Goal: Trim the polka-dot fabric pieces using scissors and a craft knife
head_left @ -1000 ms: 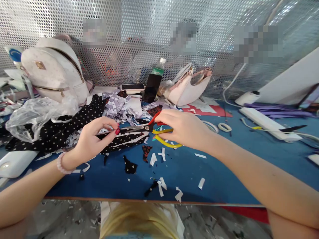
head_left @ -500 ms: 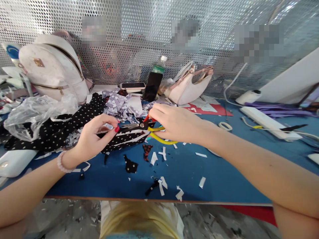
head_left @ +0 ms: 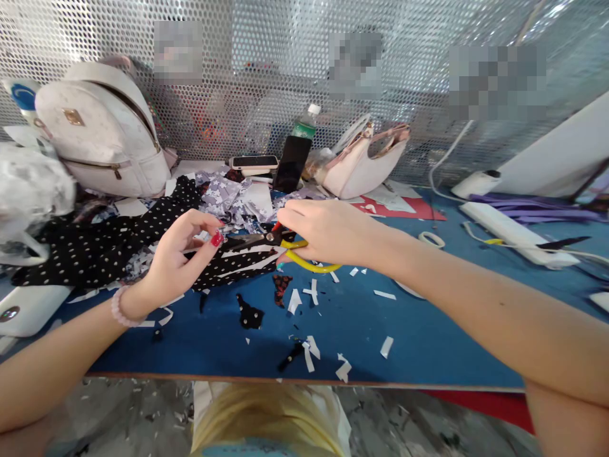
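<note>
My right hand (head_left: 318, 231) grips scissors (head_left: 270, 238) by their yellow handle loops, one of which shows some red. Their dark blades point left, toward the fingertips of my left hand (head_left: 178, 254). That hand has thumb and forefinger drawn together in a pinch; whatever lies between them is too small to make out. Under the blades lie strips of black polka-dot fabric (head_left: 247, 265) with white edges. More of the black dotted cloth (head_left: 95, 251) spreads out behind my left wrist, and lilac patterned fabric (head_left: 228, 197) is heaped beyond the scissors.
White and black scraps (head_left: 250, 314) litter the blue table (head_left: 352, 324). Along the back stand a white backpack (head_left: 102, 133), a phone (head_left: 292, 164), a bottle (head_left: 306, 124) and a white handbag (head_left: 366, 165). A clear plastic bag (head_left: 31, 197) is at the far left.
The clear plastic bag has shifted left off the dotted cloth and looks blurred. My left fingertips have drawn slightly left, away from the scissors. My right hand still holds the scissors in nearly the same place.
</note>
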The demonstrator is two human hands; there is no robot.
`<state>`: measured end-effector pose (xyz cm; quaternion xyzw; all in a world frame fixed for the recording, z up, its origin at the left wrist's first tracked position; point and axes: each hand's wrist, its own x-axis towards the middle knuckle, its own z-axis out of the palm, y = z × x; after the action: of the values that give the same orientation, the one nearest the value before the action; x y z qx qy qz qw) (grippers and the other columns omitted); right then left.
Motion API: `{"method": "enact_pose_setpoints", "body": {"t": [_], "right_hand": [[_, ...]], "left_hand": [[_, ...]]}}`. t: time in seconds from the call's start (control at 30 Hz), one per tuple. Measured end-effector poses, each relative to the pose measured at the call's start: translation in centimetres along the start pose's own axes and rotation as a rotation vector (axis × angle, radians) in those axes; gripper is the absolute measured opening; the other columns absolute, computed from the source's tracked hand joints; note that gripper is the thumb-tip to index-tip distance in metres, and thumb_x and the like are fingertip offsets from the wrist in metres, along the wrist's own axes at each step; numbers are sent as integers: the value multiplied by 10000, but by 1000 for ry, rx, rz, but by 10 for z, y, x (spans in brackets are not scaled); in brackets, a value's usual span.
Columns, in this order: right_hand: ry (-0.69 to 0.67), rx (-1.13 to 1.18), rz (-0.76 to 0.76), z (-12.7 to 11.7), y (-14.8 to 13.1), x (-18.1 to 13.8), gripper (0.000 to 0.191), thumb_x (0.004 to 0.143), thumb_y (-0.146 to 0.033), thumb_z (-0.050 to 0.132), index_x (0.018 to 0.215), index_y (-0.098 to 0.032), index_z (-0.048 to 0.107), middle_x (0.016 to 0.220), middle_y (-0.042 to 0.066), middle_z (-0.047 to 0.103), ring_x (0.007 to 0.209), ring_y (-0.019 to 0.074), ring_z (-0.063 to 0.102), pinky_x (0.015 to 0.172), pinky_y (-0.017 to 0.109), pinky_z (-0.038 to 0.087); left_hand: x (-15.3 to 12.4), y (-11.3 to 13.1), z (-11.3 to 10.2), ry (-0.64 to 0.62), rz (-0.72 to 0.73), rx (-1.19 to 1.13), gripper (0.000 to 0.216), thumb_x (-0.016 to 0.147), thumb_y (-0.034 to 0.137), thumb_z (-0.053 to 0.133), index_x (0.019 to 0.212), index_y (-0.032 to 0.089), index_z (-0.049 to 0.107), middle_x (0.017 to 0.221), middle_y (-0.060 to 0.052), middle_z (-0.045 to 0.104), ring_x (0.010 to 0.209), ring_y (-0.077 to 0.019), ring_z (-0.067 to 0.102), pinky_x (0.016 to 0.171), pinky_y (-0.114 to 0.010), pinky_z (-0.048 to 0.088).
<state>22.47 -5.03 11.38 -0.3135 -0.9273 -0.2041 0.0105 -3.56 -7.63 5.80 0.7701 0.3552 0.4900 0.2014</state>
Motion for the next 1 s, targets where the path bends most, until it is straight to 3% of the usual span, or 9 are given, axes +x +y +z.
{"method": "enact_pose_setpoints", "body": {"t": [0.17,0.67,1.0], "right_hand": [[-12,32,-14,0,1,2,281,912,-436,549,942,-157,545,795,65,573,672,183,524,537,282,264],[-32,13,-42,1,1,4,322,925,-470,551,940,-149,545,790,67,581,688,185,537,553,278,266],[-58,-34,-40,-4,-4,8,280,937,-400,518,985,-125,545,814,89,601,683,186,535,542,281,228]], "left_hand": [[-2,-6,2,73,19,-131,120,952,319,487,953,239,577,878,-42,598,810,-175,601,764,-313,541],[-2,-6,7,156,-59,-208,144,937,409,558,918,273,599,856,-24,585,784,-167,581,715,-310,524],[2,-17,7,137,108,-377,89,949,232,574,957,192,653,841,-25,594,772,-129,571,681,-242,484]]}}
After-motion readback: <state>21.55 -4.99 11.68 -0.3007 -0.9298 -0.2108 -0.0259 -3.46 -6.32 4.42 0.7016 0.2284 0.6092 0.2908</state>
